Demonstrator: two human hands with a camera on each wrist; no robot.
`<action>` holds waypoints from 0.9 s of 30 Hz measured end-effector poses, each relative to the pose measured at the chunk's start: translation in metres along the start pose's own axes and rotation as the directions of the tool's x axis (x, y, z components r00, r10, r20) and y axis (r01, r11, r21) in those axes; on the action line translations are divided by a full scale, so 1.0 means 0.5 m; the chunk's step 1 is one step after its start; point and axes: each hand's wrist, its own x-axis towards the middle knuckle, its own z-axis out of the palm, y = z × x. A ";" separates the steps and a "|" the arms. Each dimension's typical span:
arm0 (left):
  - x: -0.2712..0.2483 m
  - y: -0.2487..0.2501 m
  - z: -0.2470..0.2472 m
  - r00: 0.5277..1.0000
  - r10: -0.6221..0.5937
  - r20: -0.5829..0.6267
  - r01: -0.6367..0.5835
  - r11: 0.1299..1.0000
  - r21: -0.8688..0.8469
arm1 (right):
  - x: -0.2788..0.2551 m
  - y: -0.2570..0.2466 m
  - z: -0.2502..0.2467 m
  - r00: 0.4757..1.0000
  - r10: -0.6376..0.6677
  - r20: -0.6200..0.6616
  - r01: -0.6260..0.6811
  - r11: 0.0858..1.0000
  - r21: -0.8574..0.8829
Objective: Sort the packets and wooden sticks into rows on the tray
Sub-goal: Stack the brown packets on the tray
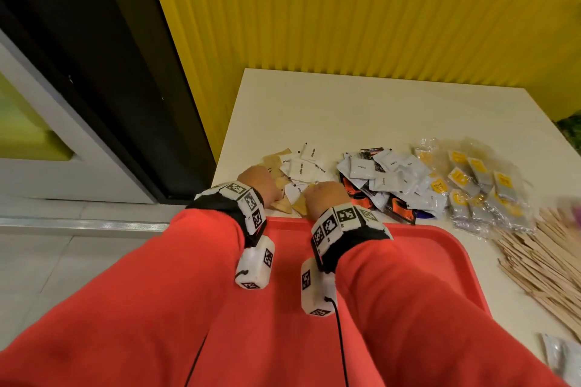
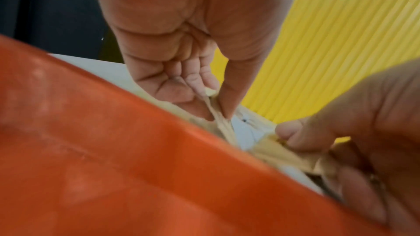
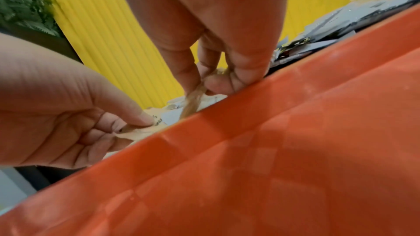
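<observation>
Packets of thin tan paper (image 2: 223, 128) are pinched in both hands: the left hand (image 1: 258, 186) nips one between thumb and forefinger, and the right hand (image 1: 327, 199) does the same just beside it. Both hang over the far rim of the red plastic tray (image 1: 418, 248), which lies nearer the body than the hands. Beyond the fingers sits the white-and-tan packet pile (image 1: 301, 166) on the white tabletop (image 1: 361, 104); flat wooden sticks (image 1: 540, 254) lie well off to the right hand's side.

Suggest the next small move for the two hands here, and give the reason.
Probably lift both pinched packets back over the rim and set them side by side on the tray. The left hand and right hand each pinch a brown packet at the pile just beyond the tray's far edge, and what shows of the tray holds no packets yet, so a first row looks due.
</observation>
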 end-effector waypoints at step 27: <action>0.045 -0.014 -0.036 0.992 0.085 -0.093 -0.096 0.987 -0.130 | -0.099 0.071 -0.021 0.979 -0.201 -0.042 0.201 0.892 0.404</action>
